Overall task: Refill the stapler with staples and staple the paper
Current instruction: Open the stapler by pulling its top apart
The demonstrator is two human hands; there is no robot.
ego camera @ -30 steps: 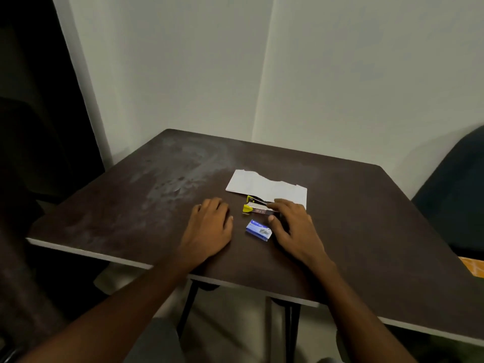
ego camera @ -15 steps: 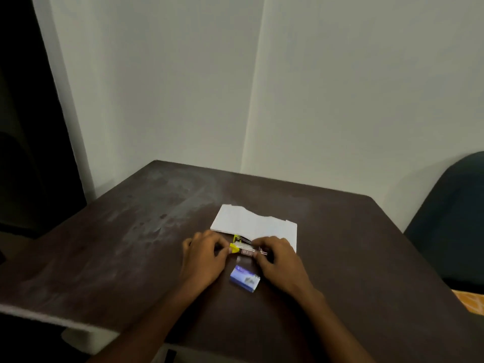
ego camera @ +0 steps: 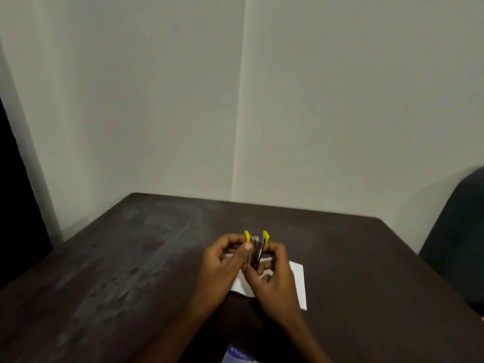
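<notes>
Both hands have the stapler (ego camera: 257, 248) lifted off the counter (ego camera: 136, 271), yellow ends up, probably so the staple channel faces them for loading. Left hand (ego camera: 222, 260) and right hand (ego camera: 272, 279) each have their grip pinching a side. Paper (ego camera: 298, 284) sits right underneath; the blue staple box (ego camera: 239, 357) waits near the front edge.

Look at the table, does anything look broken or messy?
Nothing looks broken. The stapler is held up in both hands, left hand and right hand, above the paper. The table has pale dusty smears on its left side. The blue staple box sits at the near edge.
</notes>
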